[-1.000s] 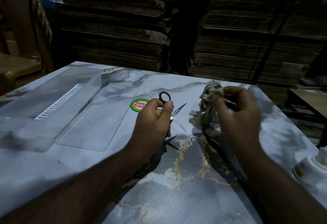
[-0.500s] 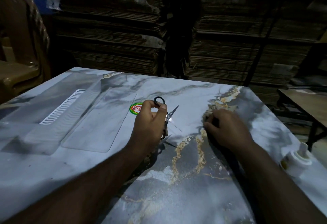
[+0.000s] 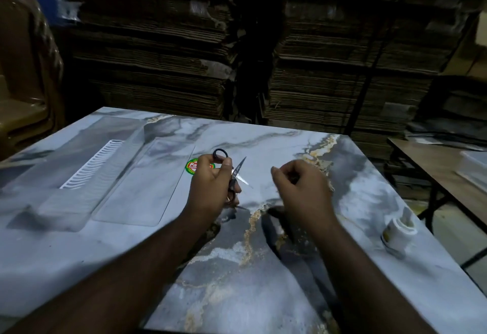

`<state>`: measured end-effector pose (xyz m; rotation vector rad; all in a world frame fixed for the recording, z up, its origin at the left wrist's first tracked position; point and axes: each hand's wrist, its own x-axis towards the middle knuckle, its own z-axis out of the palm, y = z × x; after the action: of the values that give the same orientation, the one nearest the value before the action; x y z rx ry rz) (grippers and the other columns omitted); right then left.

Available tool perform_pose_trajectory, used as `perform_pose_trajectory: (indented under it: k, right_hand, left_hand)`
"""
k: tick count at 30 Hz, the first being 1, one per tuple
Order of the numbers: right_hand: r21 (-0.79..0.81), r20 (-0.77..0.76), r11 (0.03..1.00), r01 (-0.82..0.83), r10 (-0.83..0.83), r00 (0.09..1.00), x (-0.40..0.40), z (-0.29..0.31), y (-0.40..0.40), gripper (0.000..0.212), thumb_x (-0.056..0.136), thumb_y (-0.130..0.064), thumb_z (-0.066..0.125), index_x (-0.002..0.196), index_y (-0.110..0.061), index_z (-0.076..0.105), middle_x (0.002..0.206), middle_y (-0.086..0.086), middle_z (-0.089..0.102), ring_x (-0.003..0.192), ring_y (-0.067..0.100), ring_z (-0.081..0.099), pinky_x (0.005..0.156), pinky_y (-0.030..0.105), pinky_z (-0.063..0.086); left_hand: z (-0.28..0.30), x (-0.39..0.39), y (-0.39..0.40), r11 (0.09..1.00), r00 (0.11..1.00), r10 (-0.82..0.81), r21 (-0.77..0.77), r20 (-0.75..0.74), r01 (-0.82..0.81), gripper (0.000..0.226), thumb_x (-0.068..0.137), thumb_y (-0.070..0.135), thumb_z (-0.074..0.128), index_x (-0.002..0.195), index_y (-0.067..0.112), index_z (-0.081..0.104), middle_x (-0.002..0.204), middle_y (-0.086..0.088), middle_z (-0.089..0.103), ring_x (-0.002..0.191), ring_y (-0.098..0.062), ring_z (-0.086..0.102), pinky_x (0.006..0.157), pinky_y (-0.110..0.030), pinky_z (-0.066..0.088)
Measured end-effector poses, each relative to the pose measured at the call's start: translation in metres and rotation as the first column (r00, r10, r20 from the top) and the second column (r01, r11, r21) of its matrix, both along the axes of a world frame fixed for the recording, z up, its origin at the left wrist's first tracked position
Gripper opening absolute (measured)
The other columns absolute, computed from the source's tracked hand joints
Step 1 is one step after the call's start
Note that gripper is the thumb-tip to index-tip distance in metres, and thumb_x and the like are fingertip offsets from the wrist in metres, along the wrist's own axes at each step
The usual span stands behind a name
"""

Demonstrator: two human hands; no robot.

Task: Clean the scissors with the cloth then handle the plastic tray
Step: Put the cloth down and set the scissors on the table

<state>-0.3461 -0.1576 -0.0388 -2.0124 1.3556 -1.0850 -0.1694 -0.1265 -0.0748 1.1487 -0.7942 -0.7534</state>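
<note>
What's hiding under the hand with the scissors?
Under the left hand holding the scissors a round green and red sticker peeks out on the table. Its right part is covered.

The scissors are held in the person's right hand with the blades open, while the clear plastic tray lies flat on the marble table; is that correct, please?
Not quite: the head view shows the scissors in the left hand, not the right. The blades are open, and the clear plastic tray lies flat on the marble table.

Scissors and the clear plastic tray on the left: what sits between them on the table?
In the head view, only a round green and red sticker lies between the scissors in the left hand and the plastic tray, partly hidden by the fingers.
</note>
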Motion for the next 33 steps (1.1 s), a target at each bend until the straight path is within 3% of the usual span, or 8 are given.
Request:
perform_pose_trajectory:
  k: [2, 4, 6, 9, 12, 17, 26, 33]
  right_hand:
    - [0.264, 0.122, 0.959, -0.102, 0.071, 0.990, 0.012, -0.012, 0.020, 0.028, 0.098, -0.036, 0.070, 0.077, -0.017, 0.071, 0.072, 0.007, 0.075, 0.062, 0.017, 0.070, 0.064, 0.044, 0.062]
    - [0.366, 0.114, 0.915, -0.170, 0.137, 0.984, 0.021, -0.024, 0.032, 0.028, 0.097, -0.039, 0.070, 0.080, -0.017, 0.075, 0.072, 0.002, 0.078, 0.059, 0.010, 0.070, 0.066, 0.039, 0.062]
    - [0.437, 0.285, 0.862, -0.256, 0.137, 0.949, 0.029, -0.026, 0.038, 0.026, 0.100, -0.031, 0.067, 0.082, -0.013, 0.076, 0.074, 0.004, 0.076, 0.058, 0.012, 0.067, 0.061, 0.035, 0.057]
    - [0.555, 0.665, 0.676, -0.484, -0.012, 0.746, 0.033, -0.016, 0.047, 0.016, 0.093, -0.013, 0.066, 0.087, -0.003, 0.077, 0.077, 0.019, 0.068, 0.057, 0.028, 0.061, 0.057, 0.034, 0.049]
    - [0.558, 0.741, 0.625, -0.546, -0.078, 0.667, 0.029, -0.011, 0.046, 0.027, 0.093, -0.015, 0.054, 0.089, 0.000, 0.077, 0.080, 0.019, 0.071, 0.055, 0.028, 0.062, 0.053, 0.029, 0.049]
    - [0.475, 0.742, 0.712, -0.518, -0.008, 0.670, 0.021, -0.018, 0.044, 0.015, 0.101, -0.011, 0.066, 0.096, 0.000, 0.075, 0.079, 0.016, 0.070, 0.056, 0.018, 0.061, 0.050, 0.024, 0.052]
    - [0.389, 0.744, 0.847, -0.363, -0.056, 0.666, 0.018, -0.030, 0.036, 0.011, 0.099, -0.006, 0.070, 0.098, 0.005, 0.073, 0.067, 0.016, 0.060, 0.055, 0.020, 0.050, 0.053, 0.031, 0.046]
    - [0.348, 0.785, 0.886, -0.305, -0.097, 0.611, 0.021, -0.030, 0.036, 0.012, 0.098, -0.004, 0.071, 0.101, 0.006, 0.074, 0.064, 0.010, 0.072, 0.048, 0.012, 0.061, 0.044, 0.023, 0.050]
  left_hand:
    - [0.002, -0.002, 0.001, 0.999, 0.999, 0.001, -0.035, -0.045, -0.002, 0.011, 0.107, 0.020, 0.055, 0.106, 0.015, 0.045, 0.060, -0.012, 0.069, 0.054, -0.028, 0.059, 0.054, -0.035, 0.050]
    - [0.004, -0.004, 0.006, 0.999, 0.998, -0.009, -0.053, -0.066, 0.006, 0.011, 0.107, 0.017, 0.054, 0.110, 0.011, 0.045, 0.065, -0.014, 0.072, 0.062, -0.033, 0.065, 0.062, -0.041, 0.054]
    - [0.006, -0.005, 0.010, 0.999, 0.997, -0.010, -0.048, -0.074, 0.006, 0.014, 0.106, 0.017, 0.056, 0.113, 0.009, 0.047, 0.076, -0.021, 0.074, 0.069, -0.036, 0.070, 0.069, -0.048, 0.056]
    - [0.008, -0.005, 0.016, 0.999, 0.999, -0.028, -0.045, -0.045, 0.026, 0.012, 0.105, 0.019, 0.057, 0.111, 0.011, 0.049, 0.080, -0.017, 0.076, 0.075, -0.036, 0.075, 0.068, -0.043, 0.060]
    - [0.011, -0.006, 0.020, 0.995, 0.997, -0.077, -0.058, 0.017, 0.078, 0.007, 0.106, 0.016, 0.055, 0.108, 0.014, 0.048, 0.077, -0.014, 0.077, 0.075, -0.033, 0.077, 0.064, -0.037, 0.059]
    - [0.020, -0.014, 0.028, 0.991, 0.991, -0.131, 0.030, 0.027, 0.131, 0.008, 0.105, 0.014, 0.057, 0.107, 0.012, 0.050, 0.080, -0.011, 0.079, 0.070, -0.024, 0.077, 0.052, -0.029, 0.056]
    - [0.010, -0.005, 0.033, 0.998, 0.995, -0.042, 0.056, 0.085, 0.037, 0.019, 0.103, 0.021, 0.062, 0.104, 0.008, 0.076, 0.091, -0.016, 0.079, 0.078, -0.034, 0.074, 0.066, -0.037, 0.058]
    - [0.006, -0.026, 0.043, 0.967, 0.969, -0.243, 0.093, 0.037, 0.239, 0.021, 0.105, 0.010, 0.056, 0.103, 0.004, 0.076, 0.093, -0.024, 0.077, 0.079, -0.029, 0.073, 0.071, -0.037, 0.059]
